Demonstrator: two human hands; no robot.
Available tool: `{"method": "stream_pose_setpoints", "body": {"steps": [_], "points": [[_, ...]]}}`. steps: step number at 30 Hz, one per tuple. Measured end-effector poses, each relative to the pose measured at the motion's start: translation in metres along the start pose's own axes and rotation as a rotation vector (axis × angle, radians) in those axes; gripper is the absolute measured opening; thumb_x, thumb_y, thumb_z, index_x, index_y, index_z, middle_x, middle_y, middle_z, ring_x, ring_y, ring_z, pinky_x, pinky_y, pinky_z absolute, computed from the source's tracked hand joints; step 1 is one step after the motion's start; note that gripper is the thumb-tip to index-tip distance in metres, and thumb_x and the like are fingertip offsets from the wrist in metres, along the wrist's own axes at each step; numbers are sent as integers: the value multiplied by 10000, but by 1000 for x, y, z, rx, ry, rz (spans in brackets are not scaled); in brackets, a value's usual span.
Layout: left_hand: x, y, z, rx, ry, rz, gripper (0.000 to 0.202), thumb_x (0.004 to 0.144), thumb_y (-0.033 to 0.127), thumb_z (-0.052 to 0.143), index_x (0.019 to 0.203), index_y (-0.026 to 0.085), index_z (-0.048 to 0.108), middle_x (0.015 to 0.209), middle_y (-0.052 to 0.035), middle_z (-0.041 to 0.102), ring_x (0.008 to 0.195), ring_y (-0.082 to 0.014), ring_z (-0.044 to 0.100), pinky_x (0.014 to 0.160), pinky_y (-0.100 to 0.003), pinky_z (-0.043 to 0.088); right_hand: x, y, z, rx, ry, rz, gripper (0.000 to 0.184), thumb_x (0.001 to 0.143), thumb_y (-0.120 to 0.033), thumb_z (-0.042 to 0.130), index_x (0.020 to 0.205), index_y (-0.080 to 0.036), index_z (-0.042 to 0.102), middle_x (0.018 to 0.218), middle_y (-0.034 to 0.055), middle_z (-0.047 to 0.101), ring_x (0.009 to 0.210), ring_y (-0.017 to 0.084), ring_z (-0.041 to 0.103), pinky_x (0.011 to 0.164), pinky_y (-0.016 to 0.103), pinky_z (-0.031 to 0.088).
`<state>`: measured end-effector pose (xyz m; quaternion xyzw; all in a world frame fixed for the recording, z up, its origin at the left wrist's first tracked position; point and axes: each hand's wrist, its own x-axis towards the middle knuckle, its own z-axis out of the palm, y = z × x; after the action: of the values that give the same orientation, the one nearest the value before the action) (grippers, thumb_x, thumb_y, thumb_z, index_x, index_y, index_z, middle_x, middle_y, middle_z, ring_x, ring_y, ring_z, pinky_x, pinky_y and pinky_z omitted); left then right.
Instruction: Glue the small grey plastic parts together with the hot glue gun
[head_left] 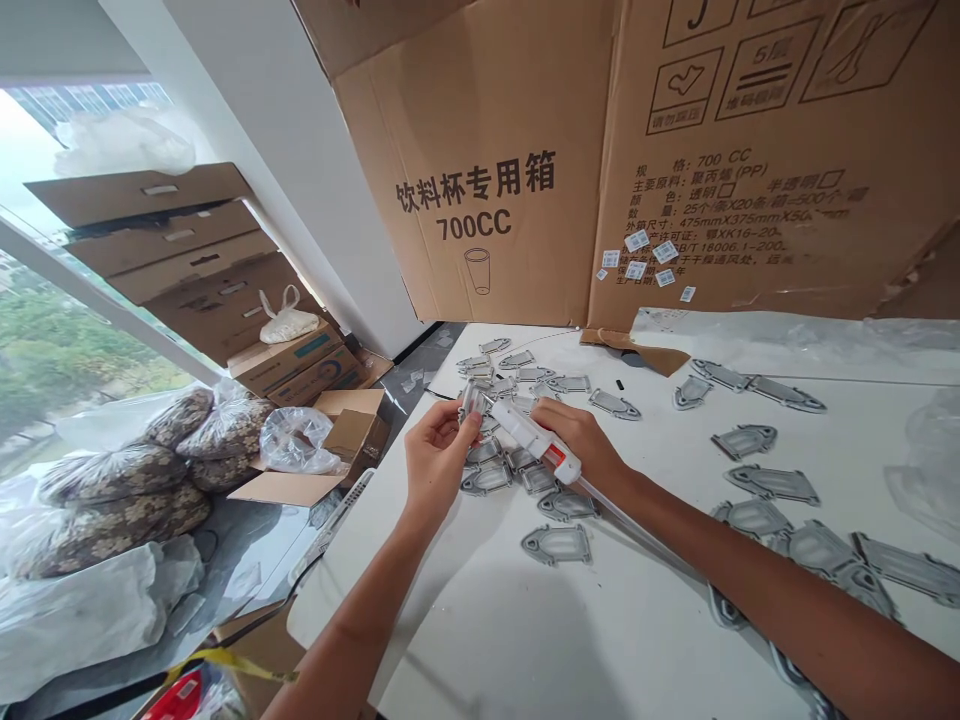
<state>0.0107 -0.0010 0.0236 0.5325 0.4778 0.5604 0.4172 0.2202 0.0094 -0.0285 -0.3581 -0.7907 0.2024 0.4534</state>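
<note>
My left hand (441, 450) pinches a small grey plastic piece (472, 400) between thumb and fingers, above the white table. My right hand (581, 435) is wrapped round a white hot glue gun (536, 440) with a red patch on its side. The gun's nozzle points left and touches or nearly touches the held piece; I cannot tell which. From its rear, a long pale stick or cord (622, 520) runs back under my right forearm. Similar grey arch-shaped pieces (559, 545) lie beneath and around both hands.
More grey pieces (776, 483) are spread over the table's right side. A large cardboard box (487, 120) stands behind the table, with clear plastic wrap (750, 335) at its foot. On the floor at left are bagged patterned bundles (127, 480) and an opened carton (352, 430).
</note>
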Motion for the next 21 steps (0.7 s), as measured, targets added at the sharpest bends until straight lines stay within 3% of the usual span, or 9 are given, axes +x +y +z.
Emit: {"method": "stream_pose_setpoints", "body": {"steps": [13,21], "points": [[-1,-4,2,19,16,53,289,816,387,844,935,149,732,765,-14,682,619,-104,597,588,-217,497,1,3,-1,37,-9,-34,183,855,-190,573,755,-226,423,776,-12,479,648,144,411,613,281,284],[-1,-4,1,21,9,76,280,828,390,839,935,153,738,778,-15,681,628,-107,606,588,-219,514,0,4,-2,26,-26,-25,183,843,-173,590,757,-220,436,781,-9,489,656,146,428,609,280,285]]}}
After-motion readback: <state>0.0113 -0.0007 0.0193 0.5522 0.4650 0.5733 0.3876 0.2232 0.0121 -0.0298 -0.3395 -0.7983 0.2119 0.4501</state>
